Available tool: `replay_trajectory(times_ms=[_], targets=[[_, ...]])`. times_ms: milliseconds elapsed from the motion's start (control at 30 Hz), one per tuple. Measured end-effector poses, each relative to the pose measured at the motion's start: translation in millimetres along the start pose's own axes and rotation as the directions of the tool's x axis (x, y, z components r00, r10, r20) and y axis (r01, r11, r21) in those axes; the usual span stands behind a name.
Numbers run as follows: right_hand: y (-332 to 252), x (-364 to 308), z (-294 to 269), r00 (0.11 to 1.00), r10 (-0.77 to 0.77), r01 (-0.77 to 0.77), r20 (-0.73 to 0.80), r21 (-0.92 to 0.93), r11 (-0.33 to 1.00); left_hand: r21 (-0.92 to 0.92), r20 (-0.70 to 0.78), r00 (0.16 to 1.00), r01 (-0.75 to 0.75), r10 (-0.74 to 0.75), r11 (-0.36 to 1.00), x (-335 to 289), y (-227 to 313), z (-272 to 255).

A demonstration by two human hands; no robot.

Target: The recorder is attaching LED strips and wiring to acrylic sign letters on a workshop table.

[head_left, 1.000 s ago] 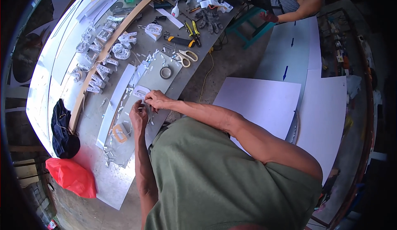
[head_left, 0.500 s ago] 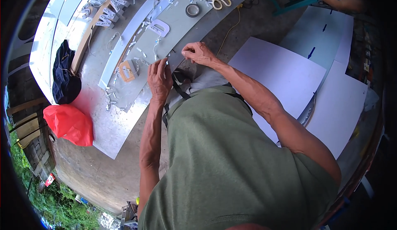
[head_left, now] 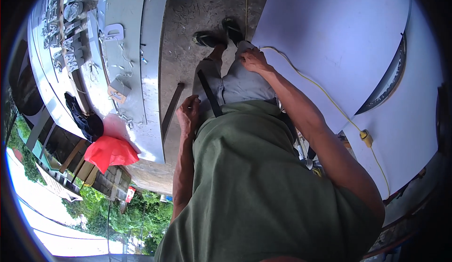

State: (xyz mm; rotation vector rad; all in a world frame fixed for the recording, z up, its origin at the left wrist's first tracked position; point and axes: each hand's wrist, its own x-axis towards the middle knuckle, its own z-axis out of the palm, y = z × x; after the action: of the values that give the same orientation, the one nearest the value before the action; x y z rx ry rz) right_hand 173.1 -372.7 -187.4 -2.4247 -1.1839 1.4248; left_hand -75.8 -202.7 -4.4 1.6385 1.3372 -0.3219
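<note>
right hand (head_left: 254, 60) is over the grey trousers (head_left: 245, 86), left hand (head_left: 189, 113) near the bench's (head_left: 153, 113) edge; i cannot tell either grip. a shifting shoe (head_left: 232, 30) could snag the yellow cord (head_left: 366, 137).

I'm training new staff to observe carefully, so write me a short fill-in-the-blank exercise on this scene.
1. The hand nearer the grey worktable is the ____ one.
2. The bright item beside the dark cloth is coloured ____.
3. The connector over the white sheet is coloured ____.
4. The shirt is dark ____.
Missing words: left; red; yellow; green.
</note>
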Motion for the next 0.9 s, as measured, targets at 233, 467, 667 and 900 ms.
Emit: replay_trajectory(times_ms=[233, 467, 667, 900], targets=[[-2, -36, 53, 0.95, 0.173, -0.111, -0.259, 0.236, 0.965, 0.566, -0.039, 0.787, -0.49, 0.615, 0.663, 34, 54, -14], [-38, -34, 92, 0.857, 0.31, -0.146, -0.412, 0.383, 0.912, 0.819, -0.036, 0.55, -0.462, 0.834, 0.34, 124, 83, -80], [-47, -22, 117, 0.854, 0.326, -0.074, -0.405, 0.525, 0.848, 0.851, 0.081, 0.434, -0.499, 0.897, 0.164, 154, 62, -85], [-94, 124, 132, 0.885, 0.247, 0.179, -0.396, 0.777, 0.603, 0.845, 0.021, 0.458, -0.484, 0.889, 0.229, 146, 53, -99]])
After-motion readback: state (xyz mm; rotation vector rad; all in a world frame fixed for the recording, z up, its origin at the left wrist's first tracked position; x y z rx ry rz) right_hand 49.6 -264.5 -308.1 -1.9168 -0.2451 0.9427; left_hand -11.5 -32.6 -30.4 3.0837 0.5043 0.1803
